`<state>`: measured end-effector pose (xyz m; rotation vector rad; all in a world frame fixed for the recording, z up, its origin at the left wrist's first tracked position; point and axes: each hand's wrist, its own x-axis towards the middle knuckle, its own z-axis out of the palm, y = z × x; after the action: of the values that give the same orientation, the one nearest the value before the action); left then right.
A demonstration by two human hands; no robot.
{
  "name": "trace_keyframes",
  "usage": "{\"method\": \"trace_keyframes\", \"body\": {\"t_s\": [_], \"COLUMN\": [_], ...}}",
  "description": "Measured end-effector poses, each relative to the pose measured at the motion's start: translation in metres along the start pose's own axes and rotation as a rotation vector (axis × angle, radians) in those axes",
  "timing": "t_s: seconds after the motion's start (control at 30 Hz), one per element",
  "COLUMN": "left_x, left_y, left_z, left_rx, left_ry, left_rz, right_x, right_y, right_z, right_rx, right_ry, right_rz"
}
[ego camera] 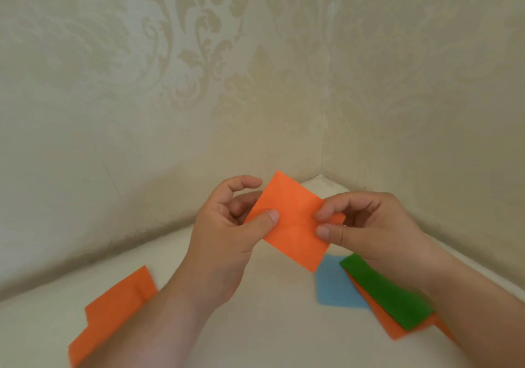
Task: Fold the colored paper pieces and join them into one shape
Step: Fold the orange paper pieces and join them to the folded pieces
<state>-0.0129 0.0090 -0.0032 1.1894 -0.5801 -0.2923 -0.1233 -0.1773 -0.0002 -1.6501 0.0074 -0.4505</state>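
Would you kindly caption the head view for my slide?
Both hands, left and right, pinch an orange paper piece above the table.

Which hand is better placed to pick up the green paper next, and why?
Probably the right hand: the green paper lies just below its wrist, while the left hand is farther away. Both now pinch the orange paper.

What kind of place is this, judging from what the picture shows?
Probably a room in a home, at a table pushed into a corner. Patterned wallpaper covers both walls, the pale table meets them, and the hands hold an orange paper above other colored sheets, which suggests a hobby craft.
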Motion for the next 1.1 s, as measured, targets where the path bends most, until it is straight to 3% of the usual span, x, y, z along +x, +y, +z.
{"method": "trace_keyframes", "body": {"t_s": [0.23, 0.43, 0.63, 0.93, 1.1], "left_x": [-0.0031, 0.0014, -0.0025, -0.0029, -0.0006], "left_y": [-0.0056, -0.0079, -0.0055, -0.0020, -0.0027], "left_z": [0.0043, 0.0023, 0.0032, 0.0021, -0.0002], "left_rx": [0.001, 0.080, 0.178, 0.243, 0.231], "left_ry": [-0.104, 0.009, 0.013, 0.046, 0.118], "left_rz": [-0.063, 0.002, 0.019, 0.059, 0.041], "right_x": [0.0028, 0.0016, 0.0016, 0.0020, -0.0018], "right_y": [0.0032, 0.0031, -0.0003, 0.0023, 0.0084], "right_z": [0.0036, 0.0056, 0.0046, -0.0013, -0.0017], "right_rx": [0.058, 0.103, 0.142, 0.066, -0.234], "right_ry": [0.154, 0.121, 0.098, -0.021, -0.070], "right_rz": [-0.062, -0.059, -0.037, -0.067, -0.101]}}
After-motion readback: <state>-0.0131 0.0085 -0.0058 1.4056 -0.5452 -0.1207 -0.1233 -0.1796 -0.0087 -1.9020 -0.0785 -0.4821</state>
